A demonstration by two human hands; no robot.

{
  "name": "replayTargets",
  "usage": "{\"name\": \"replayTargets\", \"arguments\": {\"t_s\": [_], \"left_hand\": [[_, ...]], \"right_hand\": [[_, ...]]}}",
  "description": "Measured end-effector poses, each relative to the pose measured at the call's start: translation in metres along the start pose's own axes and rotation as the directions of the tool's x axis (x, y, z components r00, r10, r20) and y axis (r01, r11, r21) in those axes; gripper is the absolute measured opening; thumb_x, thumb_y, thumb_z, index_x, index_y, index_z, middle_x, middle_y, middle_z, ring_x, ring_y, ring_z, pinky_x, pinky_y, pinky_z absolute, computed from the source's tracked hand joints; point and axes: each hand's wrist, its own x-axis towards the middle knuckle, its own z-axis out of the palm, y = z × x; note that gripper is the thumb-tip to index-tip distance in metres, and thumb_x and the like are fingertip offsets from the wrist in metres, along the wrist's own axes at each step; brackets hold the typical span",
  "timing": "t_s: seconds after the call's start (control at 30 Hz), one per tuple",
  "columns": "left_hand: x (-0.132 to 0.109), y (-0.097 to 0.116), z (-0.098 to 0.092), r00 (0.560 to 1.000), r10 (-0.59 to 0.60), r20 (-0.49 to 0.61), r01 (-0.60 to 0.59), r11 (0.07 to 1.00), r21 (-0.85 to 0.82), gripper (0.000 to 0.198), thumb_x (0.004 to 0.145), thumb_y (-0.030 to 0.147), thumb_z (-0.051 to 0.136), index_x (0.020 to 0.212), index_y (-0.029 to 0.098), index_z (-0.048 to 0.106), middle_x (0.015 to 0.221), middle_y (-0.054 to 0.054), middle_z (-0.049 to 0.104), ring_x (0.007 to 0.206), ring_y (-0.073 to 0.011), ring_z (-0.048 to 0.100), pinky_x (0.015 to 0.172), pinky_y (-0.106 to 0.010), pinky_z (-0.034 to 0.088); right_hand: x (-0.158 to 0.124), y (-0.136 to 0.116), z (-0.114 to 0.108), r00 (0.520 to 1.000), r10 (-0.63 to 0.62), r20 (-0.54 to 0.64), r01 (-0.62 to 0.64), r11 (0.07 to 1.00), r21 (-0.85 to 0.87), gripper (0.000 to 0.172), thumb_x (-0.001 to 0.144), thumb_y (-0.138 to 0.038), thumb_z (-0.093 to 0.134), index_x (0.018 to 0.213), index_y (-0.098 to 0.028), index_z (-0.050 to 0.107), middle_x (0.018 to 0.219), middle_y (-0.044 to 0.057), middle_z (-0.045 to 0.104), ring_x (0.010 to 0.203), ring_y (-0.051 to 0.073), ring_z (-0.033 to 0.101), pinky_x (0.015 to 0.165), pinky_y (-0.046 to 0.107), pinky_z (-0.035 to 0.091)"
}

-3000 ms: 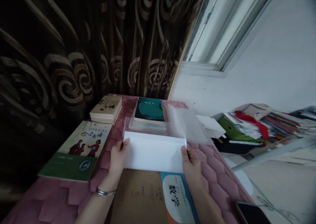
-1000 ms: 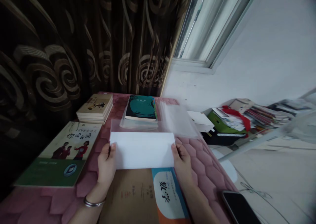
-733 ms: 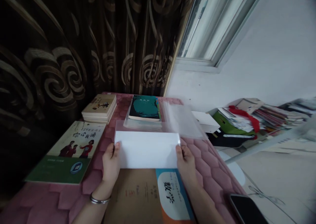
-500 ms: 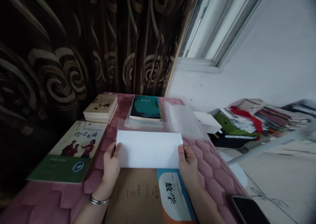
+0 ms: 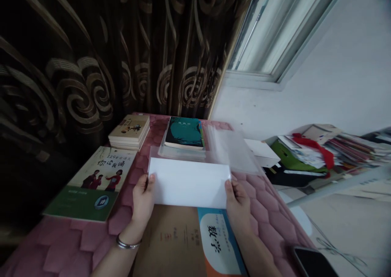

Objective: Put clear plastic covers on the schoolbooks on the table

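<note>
A blank white sheet (image 5: 191,184), with a clear plastic sleeve (image 5: 171,153) showing beyond its far edge, is held between my two hands. My left hand (image 5: 143,195) pinches the sheet's left edge, thumb on top. At the right edge, my right hand (image 5: 237,199) grips it the same way. Whether the sheet is a loose page or part of a book I cannot tell. Below it lies a brown-covered math book (image 5: 171,240) with a blue and white strip, between my forearms; the sheet hides its far end.
A green-and-white book (image 5: 91,183) lies left, near a stack of small books (image 5: 130,131). Beyond the sheet, a teal book (image 5: 185,132) rests on plastic covers, beside more clear covers (image 5: 226,146). A phone (image 5: 314,260) lies front right on the pink padded cloth (image 5: 67,244).
The whole view has shifted slightly, so everything sits a little farther right. Both hands keep the same hold on the white sheet.
</note>
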Motion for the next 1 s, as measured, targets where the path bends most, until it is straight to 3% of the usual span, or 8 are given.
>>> {"name": "replayTargets", "arguments": {"t_s": [0.27, 0.43, 0.67, 0.73, 0.87, 1.0], "left_hand": [[0.0, -0.003, 0.0, 1.0, -0.005, -0.006, 0.005, 1.0, 0.017, 0.052, 0.072, 0.069, 0.059, 0.061, 0.019, 0.051, 0.056, 0.005, 0.043, 0.054, -0.0114, 0.038, 0.05, -0.023, 0.031], [0.0, -0.002, 0.0, 0.999, 0.031, 0.027, -0.031, 0.999, 0.027, 0.044, 0.074, 0.061, 0.062, 0.07, 0.018, 0.057, 0.061, 0.003, 0.05, 0.058, -0.0126, 0.043, 0.054, -0.023, 0.034], [0.004, -0.012, 0.001, 1.0, 0.002, 0.013, -0.002, 0.999, -0.04, 0.036, 0.075, 0.052, 0.063, 0.067, 0.019, 0.051, 0.061, 0.005, 0.043, 0.057, -0.0111, 0.038, 0.052, -0.022, 0.031], [0.004, -0.012, 0.001, 1.0, -0.011, 0.007, 0.012, 0.998, -0.064, 0.038, 0.073, 0.055, 0.065, 0.067, 0.019, 0.051, 0.061, 0.005, 0.043, 0.057, -0.011, 0.038, 0.052, -0.022, 0.031], [0.003, -0.01, 0.001, 1.0, -0.003, -0.002, 0.003, 0.997, -0.075, 0.043, 0.072, 0.059, 0.066, 0.068, 0.019, 0.051, 0.061, 0.005, 0.043, 0.057, -0.0104, 0.038, 0.052, -0.021, 0.032], [0.002, -0.008, 0.001, 1.0, 0.008, 0.002, -0.008, 0.998, -0.058, 0.044, 0.073, 0.059, 0.065, 0.067, 0.019, 0.05, 0.061, 0.006, 0.043, 0.056, -0.0097, 0.037, 0.051, -0.02, 0.031]], "right_hand": [[0.004, 0.007, -0.002, 1.0, -0.007, 0.026, 0.01, 0.994, -0.106, 0.042, 0.083, -0.064, 0.051, 0.076, -0.024, 0.055, 0.064, -0.001, 0.054, 0.06, 0.02, 0.049, 0.054, 0.032, 0.041], [0.005, 0.008, -0.003, 0.999, -0.046, -0.001, 0.045, 0.981, -0.187, 0.044, 0.083, -0.066, 0.049, 0.07, -0.024, 0.051, 0.061, -0.002, 0.052, 0.057, 0.018, 0.046, 0.052, 0.031, 0.038], [0.003, 0.0, -0.001, 0.998, -0.059, 0.003, 0.059, 0.997, -0.046, 0.038, 0.082, -0.06, 0.057, 0.084, -0.022, 0.062, 0.078, 0.002, 0.064, 0.071, 0.021, 0.055, 0.059, 0.032, 0.045], [0.004, 0.002, -0.001, 0.999, -0.037, 0.022, 0.037, 0.999, -0.027, 0.035, 0.082, -0.058, 0.059, 0.081, -0.023, 0.062, 0.074, 0.002, 0.063, 0.067, 0.021, 0.054, 0.057, 0.032, 0.044], [0.006, 0.008, -0.002, 0.999, -0.031, 0.044, 0.036, 0.994, -0.104, 0.038, 0.083, -0.06, 0.055, 0.069, -0.024, 0.056, 0.062, 0.0, 0.054, 0.058, 0.019, 0.047, 0.051, 0.032, 0.039], [0.005, 0.006, 0.0, 0.995, -0.094, 0.019, 0.096, 0.975, -0.202, 0.04, 0.085, -0.061, 0.048, 0.067, -0.026, 0.051, 0.062, -0.001, 0.053, 0.058, 0.02, 0.046, 0.052, 0.033, 0.039]]}}
